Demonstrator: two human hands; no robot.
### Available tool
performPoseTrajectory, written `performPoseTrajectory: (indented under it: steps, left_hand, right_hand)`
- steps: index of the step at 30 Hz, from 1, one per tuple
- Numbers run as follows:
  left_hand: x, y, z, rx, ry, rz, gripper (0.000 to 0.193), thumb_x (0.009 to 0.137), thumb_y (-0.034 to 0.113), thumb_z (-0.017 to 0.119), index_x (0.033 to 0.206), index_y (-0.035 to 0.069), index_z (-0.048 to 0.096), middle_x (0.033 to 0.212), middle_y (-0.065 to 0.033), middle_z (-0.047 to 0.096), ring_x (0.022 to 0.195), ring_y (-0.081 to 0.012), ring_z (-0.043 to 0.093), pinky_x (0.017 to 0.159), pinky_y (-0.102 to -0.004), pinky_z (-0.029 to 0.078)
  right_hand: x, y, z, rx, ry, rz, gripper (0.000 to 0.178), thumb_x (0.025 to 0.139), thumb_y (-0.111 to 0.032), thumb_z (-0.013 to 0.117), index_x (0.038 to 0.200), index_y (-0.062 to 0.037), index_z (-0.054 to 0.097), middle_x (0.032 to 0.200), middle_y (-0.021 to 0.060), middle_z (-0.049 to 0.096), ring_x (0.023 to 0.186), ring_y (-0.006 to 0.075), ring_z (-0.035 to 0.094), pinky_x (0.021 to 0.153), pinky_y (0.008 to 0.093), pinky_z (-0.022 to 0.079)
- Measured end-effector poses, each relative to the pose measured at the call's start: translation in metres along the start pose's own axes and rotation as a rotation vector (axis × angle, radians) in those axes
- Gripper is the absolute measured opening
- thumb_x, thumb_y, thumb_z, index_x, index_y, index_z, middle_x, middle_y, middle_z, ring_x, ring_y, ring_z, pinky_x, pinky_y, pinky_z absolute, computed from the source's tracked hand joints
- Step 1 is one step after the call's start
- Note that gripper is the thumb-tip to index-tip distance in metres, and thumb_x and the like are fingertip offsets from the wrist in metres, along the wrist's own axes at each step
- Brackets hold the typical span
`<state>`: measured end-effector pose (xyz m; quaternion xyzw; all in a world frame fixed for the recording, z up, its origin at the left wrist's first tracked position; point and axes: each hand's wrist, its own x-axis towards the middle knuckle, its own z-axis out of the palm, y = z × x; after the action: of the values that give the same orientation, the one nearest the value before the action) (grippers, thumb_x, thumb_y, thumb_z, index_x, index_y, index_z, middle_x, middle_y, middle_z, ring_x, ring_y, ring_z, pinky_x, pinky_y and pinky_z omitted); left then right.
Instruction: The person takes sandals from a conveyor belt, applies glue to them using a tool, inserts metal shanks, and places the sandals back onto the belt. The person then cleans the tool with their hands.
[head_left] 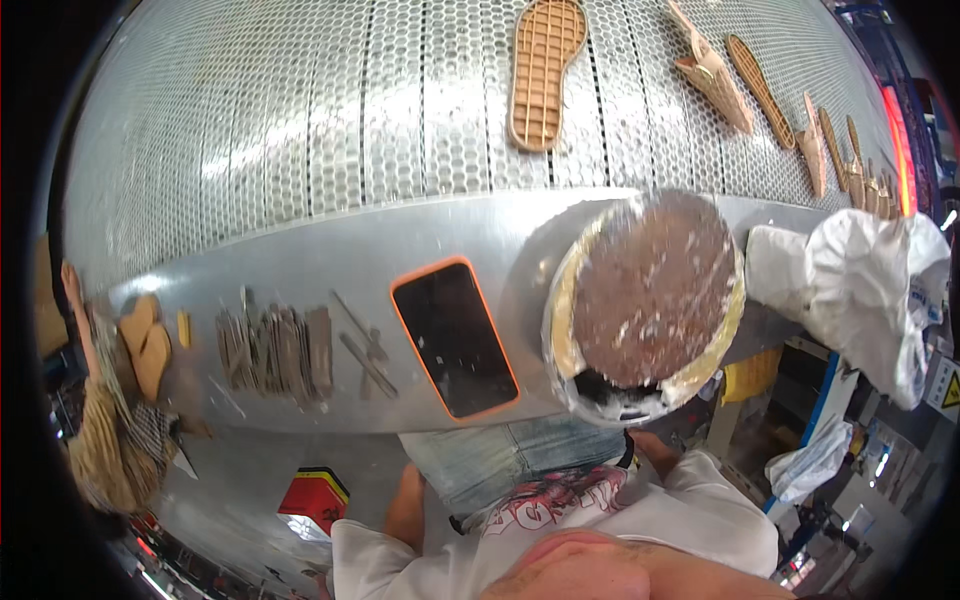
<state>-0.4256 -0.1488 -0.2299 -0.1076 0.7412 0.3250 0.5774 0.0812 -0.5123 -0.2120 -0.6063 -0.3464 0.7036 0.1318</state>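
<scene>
On the steel counter (350, 245), the round, brown-topped tub (650, 290) stands at one o'clock, apparently within easy reach; a gridded sole (545, 75) lies beyond at twelve, a phone (455, 340) at eleven, slim strips (285, 348) bunched at ten, probably to stay together; both hands are hidden, each grip impossible to tell, the tub at twelve from the right arm (655, 453)

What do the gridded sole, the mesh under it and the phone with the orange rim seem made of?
Sole: probably moulded rubber or plastic, tan, with raised ribs.
Mesh: likely bare metal, judging by its silvery grey colour and bright highlights, though coated plastic is possible.
Phone: a smooth, glossy black face, likely glass; its orange rim could be plastic or silicone.
</scene>
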Motion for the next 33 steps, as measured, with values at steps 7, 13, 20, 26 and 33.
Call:
performPoseTrajectory:
  steps: [7, 13, 20, 26, 33]
  left_hand:
    - [-0.012, 0.003, -0.070, 0.048, -0.003, -0.073, 0.016, 0.087, 0.012, 0.053, 0.099, 0.002, 0.059, 0.083, -0.0089, 0.060, 0.075, -0.0199, 0.057, 0.067, -0.0320, 0.048]
    - [-0.005, 0.043, -0.229, 0.143, -0.093, -0.108, 0.016, 0.087, 0.012, 0.054, 0.098, 0.002, 0.059, 0.082, -0.0091, 0.060, 0.074, -0.0198, 0.057, 0.066, -0.0320, 0.048]
    - [0.064, 0.141, -0.240, 0.191, -0.163, -0.093, 0.017, 0.087, 0.013, 0.054, 0.098, 0.002, 0.058, 0.081, -0.0093, 0.060, 0.073, -0.0198, 0.057, 0.065, -0.0321, 0.048]
    - [0.084, 0.091, -0.205, 0.160, -0.167, -0.029, 0.017, 0.087, 0.013, 0.054, 0.098, 0.001, 0.058, 0.080, -0.0094, 0.060, 0.072, -0.0198, 0.057, 0.064, -0.0321, 0.048]
    - [0.065, 0.052, -0.094, 0.088, -0.197, 0.077, 0.017, 0.087, 0.014, 0.055, 0.098, 0.001, 0.058, 0.079, -0.0096, 0.059, 0.070, -0.0198, 0.057, 0.063, -0.0321, 0.048]
  right_hand:
    - [-0.029, -0.014, -0.062, -0.016, 0.077, 0.189, 0.042, 0.073, -0.026, 0.068, 0.106, 0.0004, 0.064, 0.093, 0.0116, 0.068, 0.076, 0.0221, 0.062, 0.065, 0.0361, 0.050]
    - [0.065, -0.070, -0.058, 0.015, 0.227, 0.320, 0.043, 0.073, -0.024, 0.067, 0.107, 0.0014, 0.063, 0.094, 0.0121, 0.067, 0.077, 0.0230, 0.063, 0.066, 0.0365, 0.050]
    - [0.132, -0.099, -0.061, 0.035, 0.334, 0.422, 0.043, 0.072, -0.022, 0.067, 0.107, 0.0025, 0.062, 0.094, 0.0128, 0.067, 0.078, 0.0240, 0.063, 0.067, 0.0369, 0.050]
    - [0.134, -0.093, -0.032, 0.017, 0.342, 0.458, 0.043, 0.072, -0.020, 0.066, 0.108, 0.0034, 0.062, 0.095, 0.0133, 0.067, 0.080, 0.0248, 0.063, 0.068, 0.0372, 0.050]
    - [0.150, -0.096, -0.010, -0.025, 0.361, 0.456, 0.044, 0.072, -0.019, 0.065, 0.109, 0.0045, 0.061, 0.096, 0.0140, 0.067, 0.081, 0.0259, 0.063, 0.069, 0.0376, 0.050]
